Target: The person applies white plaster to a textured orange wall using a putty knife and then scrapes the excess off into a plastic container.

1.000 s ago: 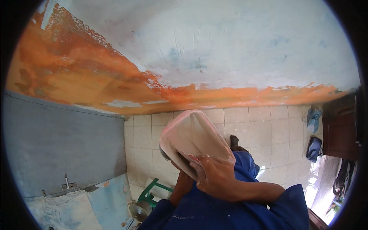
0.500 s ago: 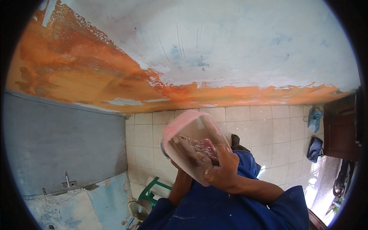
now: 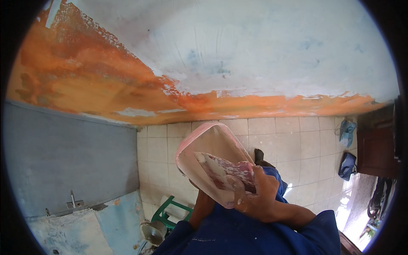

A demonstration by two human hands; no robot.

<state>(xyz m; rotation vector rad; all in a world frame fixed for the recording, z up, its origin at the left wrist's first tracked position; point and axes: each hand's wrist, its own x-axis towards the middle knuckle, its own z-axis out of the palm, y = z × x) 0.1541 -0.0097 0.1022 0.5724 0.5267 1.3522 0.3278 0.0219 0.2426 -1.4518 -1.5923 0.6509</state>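
Note:
A pink rectangular tub (image 3: 187, 146), its inside smeared with pale plaster, is tilted in front of my body. Behind its lower left side, my left hand (image 3: 201, 197) supports it, fingers mostly hidden. My right hand (image 3: 259, 193) is closed around a broad putty knife (image 3: 229, 168), crusted with whitish plaster over dark red. The knife lies within the tub's opening, over its near right rim. A clump of pale plaster (image 3: 199, 157) shows at its far left end.
Ahead rises a wall (image 3: 255, 51) coated white above, with bare orange (image 3: 106, 93) below. A grey door or panel (image 3: 68, 148) stands left. A green plastic stool (image 3: 170, 212) and metal pot (image 3: 153, 233) are at lower left. Bags (image 3: 348, 165) lie on the tiled floor by a brown cabinet (image 3: 376, 148).
My right hand has shifted slightly right and down, turning the putty knife so more of its broad face shows. The tub has moved slightly left and is less blurred.

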